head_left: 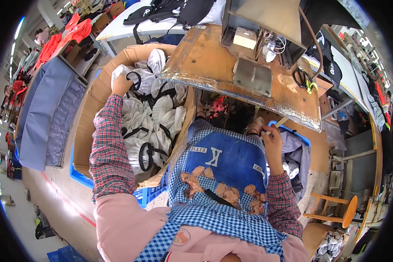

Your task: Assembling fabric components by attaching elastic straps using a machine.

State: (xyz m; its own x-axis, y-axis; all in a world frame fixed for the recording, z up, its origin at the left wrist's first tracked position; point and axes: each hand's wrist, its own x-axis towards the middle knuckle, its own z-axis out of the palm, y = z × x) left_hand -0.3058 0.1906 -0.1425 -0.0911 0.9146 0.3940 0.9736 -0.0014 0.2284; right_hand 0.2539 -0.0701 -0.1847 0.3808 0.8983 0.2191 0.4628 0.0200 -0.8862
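Observation:
My left hand (pixel 122 84) reaches into a large cardboard box (pixel 86 131) on my left. Its fingers are closed on a white fabric piece (pixel 120 71), and a black strap loop (pixel 136 80) curves beside the fingertips. Several more white fabric pieces (pixel 161 111) with black straps lie heaped in the box. On the other side, my right hand (pixel 273 142) is held near the front edge of the wooden work table (pixel 205 56). Its fingers are bent together as in a pinch; what is between them, if anything, is too small to make out.
Scissors (pixel 302 79) with black handles and a yellow tie lie at the table's right. A metal plate (pixel 252 77) is set in the tabletop. Beside my right forearm stands a blue bin (pixel 308 142) with grey fabric. A wooden stool (pixel 348 212) is at lower right.

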